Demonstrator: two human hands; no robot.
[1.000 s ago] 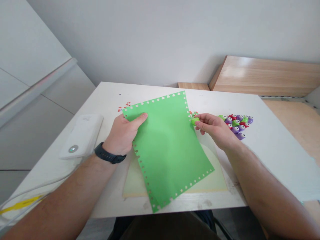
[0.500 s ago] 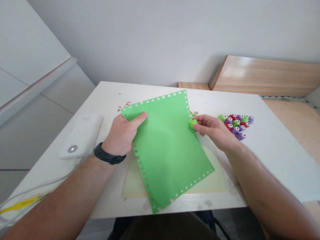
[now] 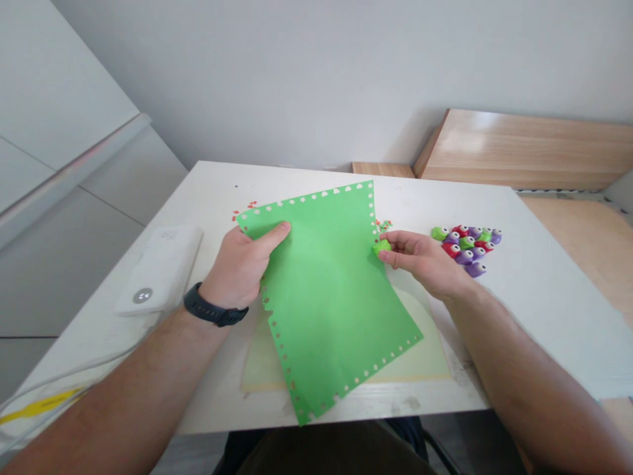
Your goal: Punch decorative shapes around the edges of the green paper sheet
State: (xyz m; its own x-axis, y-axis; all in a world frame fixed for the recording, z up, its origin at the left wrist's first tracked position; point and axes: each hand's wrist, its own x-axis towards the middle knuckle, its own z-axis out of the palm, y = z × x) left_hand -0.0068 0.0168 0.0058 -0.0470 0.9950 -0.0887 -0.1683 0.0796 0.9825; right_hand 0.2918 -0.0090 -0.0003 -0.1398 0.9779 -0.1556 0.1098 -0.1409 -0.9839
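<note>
A green sheet of paper point(image 3: 331, 284) is held tilted above the table, with small shapes punched out along its edges. My left hand point(image 3: 247, 260) grips its left edge, thumb on top and the other fingers hidden beneath. My right hand point(image 3: 420, 257) is closed on a small light-green craft punch point(image 3: 381, 248), which sits at the sheet's right edge. Beside that edge lies a little heap of red and green paper cutouts point(image 3: 384, 226). More red cutouts point(image 3: 252, 206) lie past the sheet's upper left corner.
Several purple, red and green craft punches point(image 3: 465, 243) stand grouped to the right. On the left are a white box-shaped device point(image 3: 161, 267), a pale cable and a yellow strap point(image 3: 42, 404). A pale yellow sheet point(image 3: 420, 356) lies under the green paper on the white table point(image 3: 534, 316).
The green paper has shifted and turned slightly, its top right corner moving a little right. The light-green punch has tilted slightly in my right hand and stays at the edge.
</note>
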